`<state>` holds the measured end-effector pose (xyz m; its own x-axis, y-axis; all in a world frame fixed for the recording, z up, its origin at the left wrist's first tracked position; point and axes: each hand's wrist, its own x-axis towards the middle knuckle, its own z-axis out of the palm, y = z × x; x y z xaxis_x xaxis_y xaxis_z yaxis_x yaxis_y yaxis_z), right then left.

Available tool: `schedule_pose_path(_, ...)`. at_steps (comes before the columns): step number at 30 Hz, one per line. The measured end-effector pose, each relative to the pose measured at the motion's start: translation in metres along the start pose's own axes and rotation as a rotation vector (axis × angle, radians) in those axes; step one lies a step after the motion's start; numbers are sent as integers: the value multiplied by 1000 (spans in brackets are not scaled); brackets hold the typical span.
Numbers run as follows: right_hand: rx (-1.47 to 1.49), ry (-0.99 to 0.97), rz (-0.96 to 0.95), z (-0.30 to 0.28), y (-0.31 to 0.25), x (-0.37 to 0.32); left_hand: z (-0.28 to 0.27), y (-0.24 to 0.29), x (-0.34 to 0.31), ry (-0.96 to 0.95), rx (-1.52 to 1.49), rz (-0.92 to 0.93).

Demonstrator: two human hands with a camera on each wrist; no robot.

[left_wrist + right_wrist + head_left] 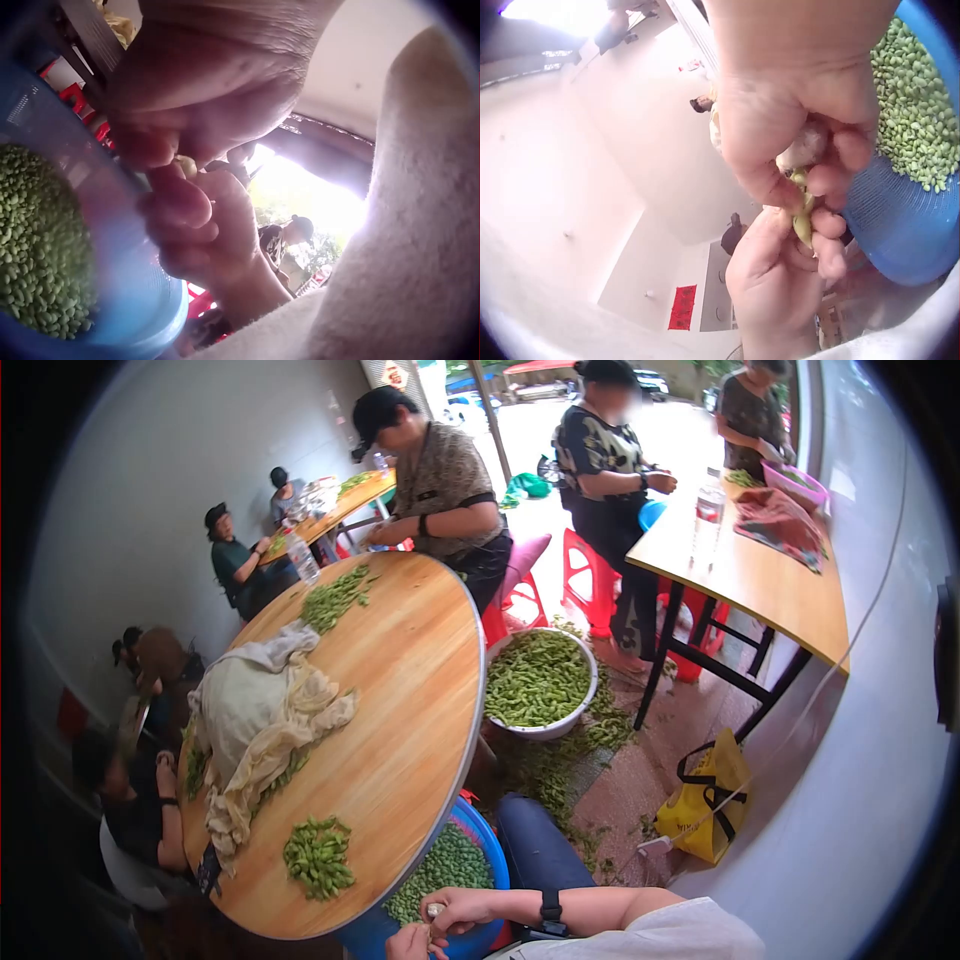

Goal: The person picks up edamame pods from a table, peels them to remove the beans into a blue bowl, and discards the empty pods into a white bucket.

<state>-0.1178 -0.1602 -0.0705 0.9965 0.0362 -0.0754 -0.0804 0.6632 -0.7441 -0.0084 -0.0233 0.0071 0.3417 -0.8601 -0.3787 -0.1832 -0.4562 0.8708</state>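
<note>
Over the blue basin (490,840) of shelled green beans (445,865), two hands meet at the table's near edge. A green bean pod (802,223) is pinched between the fingers of the left hand (780,281) below and the right hand (802,112) above. Something whitish (804,148) covers part of a finger or sits within the curl of the right hand. In the left wrist view only a small pale bit of the pod (186,165) shows between the fingertips. From the head, the left hand (408,942) is cut by the frame's bottom edge, close to the right hand (462,910).
A round wooden table (400,710) bears a pile of pods (319,857) and a draped cloth (250,700). A white tub (540,685) full of pods stands on the floor by a yellow bag (705,800). Several people sit or stand around, near another table (750,560).
</note>
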Motion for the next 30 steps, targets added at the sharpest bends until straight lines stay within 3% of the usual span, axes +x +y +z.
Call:
schedule_pose_path(3, -135, 48, 45, 5, -5, 6, -6, -24, 3, 25, -62, -51)
schedule_pose_path(6, -316, 125, 1, 11, -3, 16, -9, -46, 6, 52, -5, 29)
schedule_pose_path(9, -763, 279, -102, 8, 5, 28, -6, -56, 6, 172, 108, 200)
schedule_pose_path(10, -855, 301, -63, 9, 2, 31, -5, -55, 3, 225, 47, 137)
schedule_pose_path(13, -748, 348, 77, 26, -17, 31, -5, -87, 5, 402, 159, 154)
schedule_pose_path(16, -894, 350, 84, 24, -17, 41, -8, -84, 0, 492, 321, 375)
schedule_pose_path(19, -905, 332, 102, 32, -23, 44, -15, -94, -1, 338, -77, 65)
schedule_pose_path(22, -798, 336, 99, 27, -13, 46, -20, -76, -9, 309, -151, -52)
schedule_pose_path(23, -938, 346, 52, 20, -7, 47, -22, -73, -11, 292, -179, -87)
schedule_pose_path(25, -1229, 362, -54, -5, 9, 50, -24, -87, -8, 278, -255, -91)
schedule_pose_path(29, -1255, 340, -204, -17, 16, 48, -21, -89, -4, 300, -332, -42)
schedule_pose_path(30, -1240, 366, -68, -11, 10, 46, -19, -88, -3, 310, -348, -35)
